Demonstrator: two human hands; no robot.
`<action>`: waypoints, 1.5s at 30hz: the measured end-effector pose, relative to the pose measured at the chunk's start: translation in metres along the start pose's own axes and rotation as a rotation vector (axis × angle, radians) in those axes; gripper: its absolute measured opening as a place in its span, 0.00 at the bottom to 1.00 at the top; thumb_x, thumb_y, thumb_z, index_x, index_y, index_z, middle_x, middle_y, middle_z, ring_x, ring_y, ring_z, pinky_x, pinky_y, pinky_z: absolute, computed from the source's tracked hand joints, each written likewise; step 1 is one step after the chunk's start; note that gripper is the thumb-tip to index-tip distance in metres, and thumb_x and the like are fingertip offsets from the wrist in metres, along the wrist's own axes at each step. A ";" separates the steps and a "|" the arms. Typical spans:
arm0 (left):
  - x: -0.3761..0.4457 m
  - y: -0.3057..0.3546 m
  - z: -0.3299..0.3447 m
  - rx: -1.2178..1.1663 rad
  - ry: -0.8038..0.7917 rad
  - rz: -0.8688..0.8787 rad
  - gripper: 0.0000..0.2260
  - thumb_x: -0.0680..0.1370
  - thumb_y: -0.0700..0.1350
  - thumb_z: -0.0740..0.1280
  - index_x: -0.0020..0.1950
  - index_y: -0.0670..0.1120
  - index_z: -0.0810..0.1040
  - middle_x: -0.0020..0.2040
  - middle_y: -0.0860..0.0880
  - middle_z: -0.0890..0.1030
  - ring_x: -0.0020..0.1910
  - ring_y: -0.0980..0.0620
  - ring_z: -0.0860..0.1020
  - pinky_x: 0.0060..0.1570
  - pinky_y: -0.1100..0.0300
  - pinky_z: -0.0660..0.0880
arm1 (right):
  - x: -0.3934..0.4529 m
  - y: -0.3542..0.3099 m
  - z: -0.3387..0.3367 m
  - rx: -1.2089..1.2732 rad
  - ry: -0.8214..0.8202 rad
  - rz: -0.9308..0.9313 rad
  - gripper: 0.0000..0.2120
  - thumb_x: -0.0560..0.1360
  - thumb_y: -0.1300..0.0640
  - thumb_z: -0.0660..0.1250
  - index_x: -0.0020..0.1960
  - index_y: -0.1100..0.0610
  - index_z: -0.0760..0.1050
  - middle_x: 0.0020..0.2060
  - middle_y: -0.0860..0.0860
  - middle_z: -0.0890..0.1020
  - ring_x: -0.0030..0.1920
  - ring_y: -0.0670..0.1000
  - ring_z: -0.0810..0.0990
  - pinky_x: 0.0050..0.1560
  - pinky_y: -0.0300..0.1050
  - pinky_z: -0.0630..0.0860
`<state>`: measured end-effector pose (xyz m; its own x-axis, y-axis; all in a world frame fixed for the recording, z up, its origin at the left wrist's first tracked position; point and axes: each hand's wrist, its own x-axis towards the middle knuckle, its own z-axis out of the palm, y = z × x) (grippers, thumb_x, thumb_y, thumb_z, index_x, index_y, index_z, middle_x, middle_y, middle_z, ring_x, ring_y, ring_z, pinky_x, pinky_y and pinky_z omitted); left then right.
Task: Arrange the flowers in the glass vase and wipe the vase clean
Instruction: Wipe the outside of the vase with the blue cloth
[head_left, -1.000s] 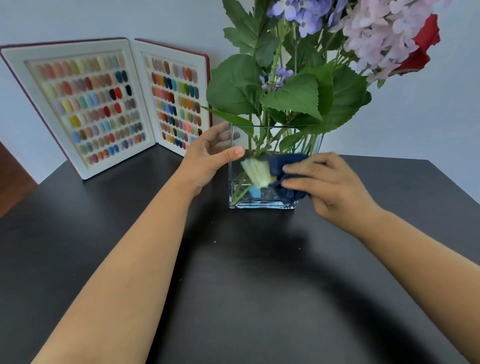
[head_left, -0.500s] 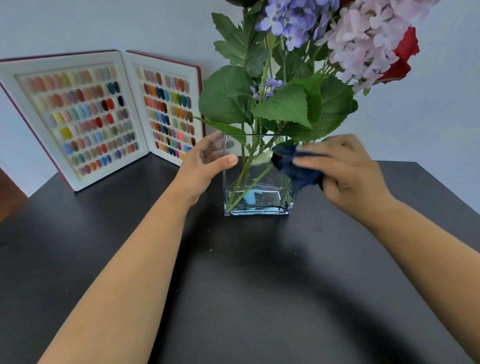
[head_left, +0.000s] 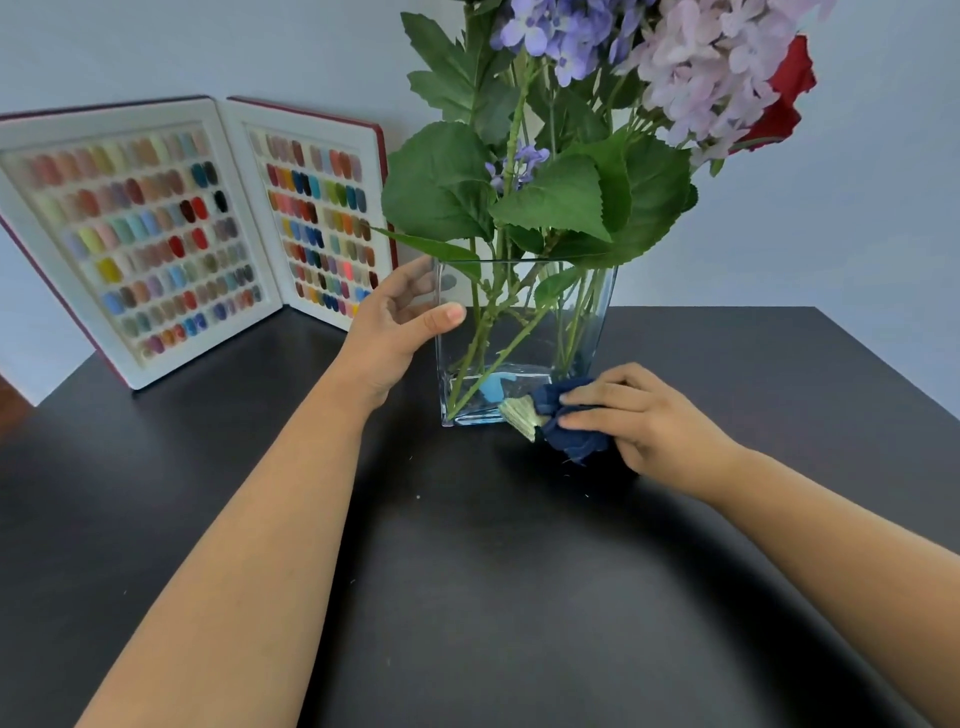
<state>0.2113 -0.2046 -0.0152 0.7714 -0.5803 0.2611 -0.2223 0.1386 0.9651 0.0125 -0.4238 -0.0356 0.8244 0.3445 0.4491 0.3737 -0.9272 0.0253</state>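
A square clear glass vase (head_left: 519, 332) stands on the black table (head_left: 467, 571). It holds purple, pink and red flowers (head_left: 691, 78) with big green leaves, their stems crossing inside. My left hand (head_left: 395, 332) grips the vase's left side, thumb on the front face. My right hand (head_left: 644, 421) is closed on a crumpled dark blue cloth (head_left: 569, 421) with a pale yellow-green patch, pressed against the vase's lower right front corner at table level.
An opened book-like display of several coloured nail swatches (head_left: 171, 234) leans against the pale wall at the back left. The table's right edge (head_left: 883, 364) runs diagonally behind my right arm.
My right hand has slid the cloth from the vase's upper right rim down to its bottom right corner. The left hand stays on the vase's left side.
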 end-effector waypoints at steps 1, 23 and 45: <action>0.000 0.000 0.000 -0.002 0.000 0.000 0.42 0.63 0.53 0.76 0.73 0.37 0.68 0.68 0.39 0.76 0.61 0.51 0.78 0.61 0.61 0.74 | 0.004 0.000 -0.005 -0.006 0.030 -0.006 0.23 0.63 0.79 0.67 0.53 0.61 0.83 0.55 0.55 0.82 0.47 0.63 0.78 0.53 0.51 0.76; 0.004 -0.004 -0.002 -0.013 0.001 0.015 0.44 0.61 0.55 0.77 0.73 0.39 0.69 0.68 0.39 0.75 0.55 0.59 0.79 0.52 0.68 0.74 | 0.038 -0.038 0.020 0.109 0.046 0.021 0.22 0.66 0.76 0.66 0.56 0.61 0.82 0.56 0.55 0.82 0.48 0.62 0.77 0.54 0.54 0.77; 0.002 0.000 -0.001 -0.028 -0.009 0.057 0.53 0.55 0.67 0.79 0.68 0.34 0.70 0.59 0.43 0.79 0.53 0.57 0.79 0.52 0.67 0.75 | 0.062 -0.057 0.024 0.020 0.006 -0.120 0.17 0.72 0.71 0.65 0.59 0.61 0.80 0.59 0.57 0.81 0.51 0.61 0.77 0.56 0.52 0.74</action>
<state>0.2132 -0.2054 -0.0143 0.7525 -0.5779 0.3159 -0.2493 0.1939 0.9488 0.0525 -0.3464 -0.0304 0.7709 0.4519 0.4489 0.4781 -0.8762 0.0611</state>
